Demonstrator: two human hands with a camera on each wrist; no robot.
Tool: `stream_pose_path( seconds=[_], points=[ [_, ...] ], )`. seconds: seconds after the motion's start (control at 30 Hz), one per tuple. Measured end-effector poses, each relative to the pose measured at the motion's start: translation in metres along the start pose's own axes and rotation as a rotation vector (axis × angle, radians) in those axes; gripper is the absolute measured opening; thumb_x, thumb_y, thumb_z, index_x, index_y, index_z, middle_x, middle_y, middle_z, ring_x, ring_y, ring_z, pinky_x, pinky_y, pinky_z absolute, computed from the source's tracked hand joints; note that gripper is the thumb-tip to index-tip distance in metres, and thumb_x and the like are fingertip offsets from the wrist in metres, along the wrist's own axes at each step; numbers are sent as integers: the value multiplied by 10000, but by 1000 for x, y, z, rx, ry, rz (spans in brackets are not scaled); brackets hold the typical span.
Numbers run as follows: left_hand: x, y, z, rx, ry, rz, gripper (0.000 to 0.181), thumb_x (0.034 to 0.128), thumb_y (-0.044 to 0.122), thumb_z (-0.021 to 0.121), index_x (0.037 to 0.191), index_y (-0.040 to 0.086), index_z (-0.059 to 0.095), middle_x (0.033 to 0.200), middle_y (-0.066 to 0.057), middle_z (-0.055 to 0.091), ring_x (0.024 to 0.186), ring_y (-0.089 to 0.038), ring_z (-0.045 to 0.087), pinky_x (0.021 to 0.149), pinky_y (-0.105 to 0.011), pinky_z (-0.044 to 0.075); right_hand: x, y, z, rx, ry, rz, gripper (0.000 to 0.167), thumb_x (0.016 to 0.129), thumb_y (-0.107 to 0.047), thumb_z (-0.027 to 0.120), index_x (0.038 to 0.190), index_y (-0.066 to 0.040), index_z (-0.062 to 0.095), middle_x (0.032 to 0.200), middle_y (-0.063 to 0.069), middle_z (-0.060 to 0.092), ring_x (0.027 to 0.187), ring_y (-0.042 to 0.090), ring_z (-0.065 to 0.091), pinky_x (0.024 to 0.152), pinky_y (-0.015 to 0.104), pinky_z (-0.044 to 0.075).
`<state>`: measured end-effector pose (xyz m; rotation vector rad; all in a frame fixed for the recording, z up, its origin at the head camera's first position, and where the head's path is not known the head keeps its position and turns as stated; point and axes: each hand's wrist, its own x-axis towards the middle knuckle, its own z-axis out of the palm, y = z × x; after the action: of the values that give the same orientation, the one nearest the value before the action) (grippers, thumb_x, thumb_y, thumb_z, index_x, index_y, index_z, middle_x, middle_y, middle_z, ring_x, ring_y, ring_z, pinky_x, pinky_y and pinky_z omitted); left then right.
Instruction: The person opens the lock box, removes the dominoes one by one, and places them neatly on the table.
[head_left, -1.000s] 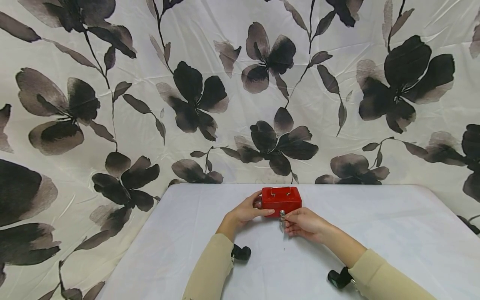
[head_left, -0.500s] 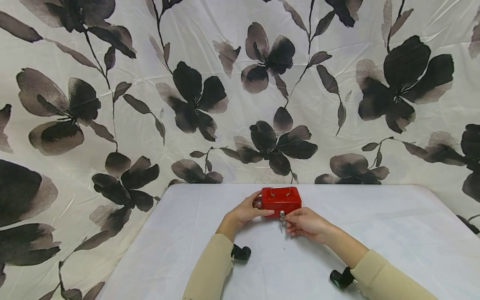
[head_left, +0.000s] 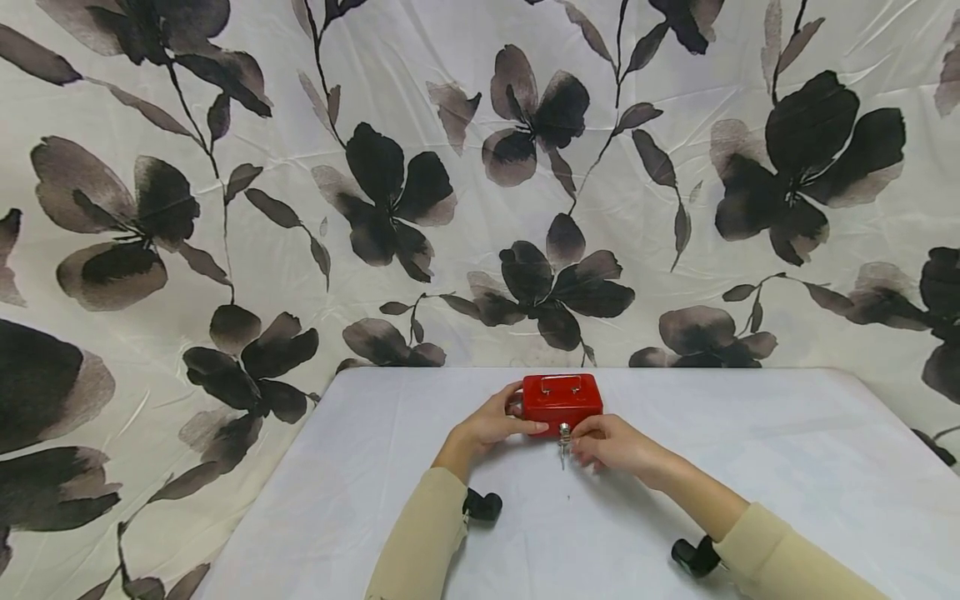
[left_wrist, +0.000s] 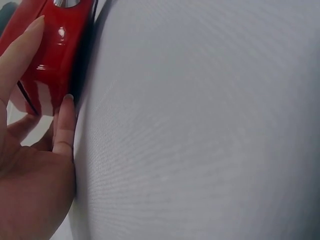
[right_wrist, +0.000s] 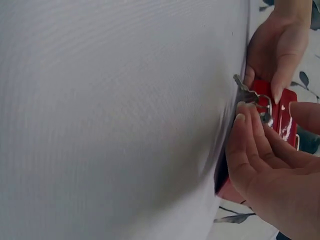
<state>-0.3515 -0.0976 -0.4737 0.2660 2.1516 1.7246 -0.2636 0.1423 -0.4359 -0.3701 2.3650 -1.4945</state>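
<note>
A small red metal cash box [head_left: 562, 406] stands on the white-covered table, its wire handle folded on the lid. My left hand [head_left: 491, 423] grips the box's left end. In the left wrist view its thumb lies on the red front [left_wrist: 55, 52], with other fingers at the end wall. At the front lock hangs a bunch of keys [head_left: 564, 446], one key apparently in the lock. My right hand [right_wrist: 270, 175] is right beside them, fingertips at the loose key [right_wrist: 243, 91] and ring, thumb spread apart. Whether those fingertips touch the keys is hard to tell.
White cloth covers the table [head_left: 750, 467], whose far edge lies just behind the box. Beyond hangs a white curtain [head_left: 465, 208] with dark flowers. A black wrist camera [head_left: 482, 506] sits at the left cuff, another [head_left: 695, 557] at the right.
My right hand, earlier pinching at the key by the lock, has loosened, and its wrist has shifted slightly right. The box and my left hand stay in place.
</note>
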Motion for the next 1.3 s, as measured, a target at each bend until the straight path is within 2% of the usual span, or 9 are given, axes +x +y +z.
stream_pose_path(
  seconds=[0.13,0.27,0.37,0.5,0.7,0.8,1.07,1.3],
  points=[
    [-1,1,0,10,-9,24,946,788,160,899,1568,119,365,1282,-98,591,1130,-260,542,952,-372,512,-4,-2,-1,-85,11,-56,277,962,-70,622,1192,84,627,997,124,691,876,243,648,758,375,544],
    [-4,3,0,43,-12,42,948,788,134,895,1569,110,358,1312,-87,578,1113,-253,537,927,-365,495,-6,0,-4,-219,44,-120,246,953,-84,657,1164,43,655,1010,72,684,931,221,631,821,382,534],
    [-5,4,1,47,-6,27,962,784,145,901,1575,128,353,1333,-64,565,1115,-242,525,935,-372,489,-7,1,-9,-319,65,-173,247,945,-88,679,1162,28,661,1015,44,687,950,218,632,869,412,536],
    [-5,4,1,31,-6,18,961,782,144,901,1574,141,356,1350,-56,562,1132,-245,530,971,-403,492,-9,2,-16,-391,71,-223,263,938,-62,675,1177,44,651,1001,35,682,939,216,626,864,430,539],
    [-5,3,0,30,-13,21,950,781,114,896,1566,146,361,1348,-56,561,1153,-251,528,980,-419,511,-13,1,-26,-430,63,-310,252,934,-52,681,1161,53,648,1013,69,688,927,207,628,876,496,549],
    [-5,3,0,39,-14,24,944,783,93,891,1563,136,361,1341,-61,563,1155,-253,526,964,-405,523,-15,1,-30,-438,59,-326,240,935,-64,688,1148,41,657,1045,103,697,941,214,633,876,511,548],
    [-4,3,1,54,-5,47,939,771,65,891,1551,127,372,1351,-64,550,1127,-254,517,879,-350,553,-11,2,-46,-436,71,-302,189,930,-78,699,1101,0,677,1064,87,698,988,245,643,873,449,560],
    [-6,2,2,105,5,53,926,760,68,897,1534,140,393,1351,-54,557,1113,-245,515,875,-346,546,0,4,-59,-425,123,-286,185,917,-81,725,1062,-9,636,1044,98,672,1015,299,661,884,479,567]
  ],
)
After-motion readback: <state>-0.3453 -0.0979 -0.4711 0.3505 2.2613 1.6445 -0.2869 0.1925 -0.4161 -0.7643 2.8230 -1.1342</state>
